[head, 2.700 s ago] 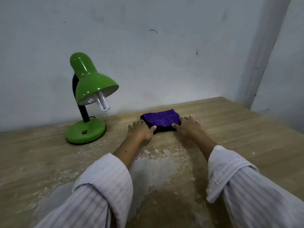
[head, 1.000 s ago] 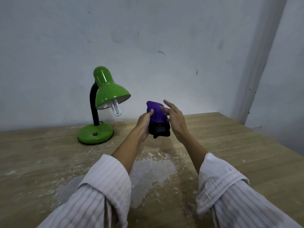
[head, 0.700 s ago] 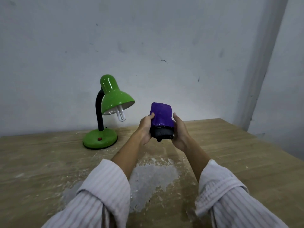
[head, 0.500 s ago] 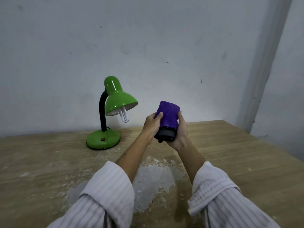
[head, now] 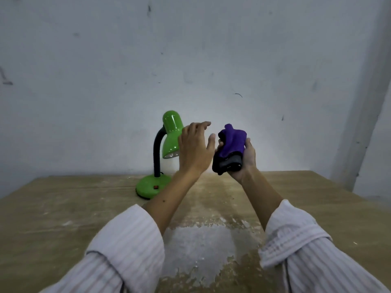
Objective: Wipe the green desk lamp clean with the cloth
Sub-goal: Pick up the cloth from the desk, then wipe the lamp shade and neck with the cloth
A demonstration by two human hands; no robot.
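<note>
Above the table (head: 63, 208) we hold both hands raised in front of the wall. Our right hand (head: 246, 159) grips the folded purple cloth (head: 231, 144), fingers curled round it. Our left hand (head: 193, 149) is spread, fingers loose, holding nothing, and it overlaps the shade of the green desk lamp (head: 167, 142), whose base stands on the table near the wall.

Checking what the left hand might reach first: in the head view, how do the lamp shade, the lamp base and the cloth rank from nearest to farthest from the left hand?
1. Lamp shade: just behind the open left hand, partly hidden by it.
2. Cloth: to its right, gripped in the right hand, with a small gap.
3. Lamp base: lower left, on the table.
The first two are close.
</note>
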